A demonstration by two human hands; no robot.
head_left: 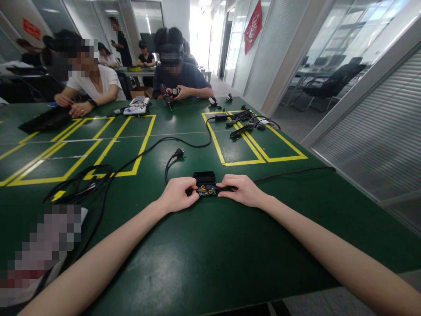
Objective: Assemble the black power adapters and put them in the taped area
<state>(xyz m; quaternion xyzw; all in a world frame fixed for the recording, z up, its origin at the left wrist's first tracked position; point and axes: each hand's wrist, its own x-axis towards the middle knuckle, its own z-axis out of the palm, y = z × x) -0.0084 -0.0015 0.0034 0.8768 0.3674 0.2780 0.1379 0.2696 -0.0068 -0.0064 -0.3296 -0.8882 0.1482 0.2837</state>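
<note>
Between my hands lies a small circuit board [208, 190] with ring-shaped coils, blue and green parts and dark edges. My left hand [179, 194] pinches its left end, where a black lead seems to join it. My right hand [242, 190] is closed at the right end, around a black cable [292, 173] that runs off to the right. Just behind the board rests an open black plastic case half [204, 177], its hollow facing up. A black power plug [179, 152] on a short cord stands beyond my left hand; the cord passes behind that hand.
A coiled black cable [79, 184] lies on the green table [210, 254] to the left, near a blurred flat object [49, 245]. Black cable parts [245, 123] sit inside yellow tape outlines at the back right. Across the table, one person holds a power drill [166, 96]; another handles a black tray [46, 118].
</note>
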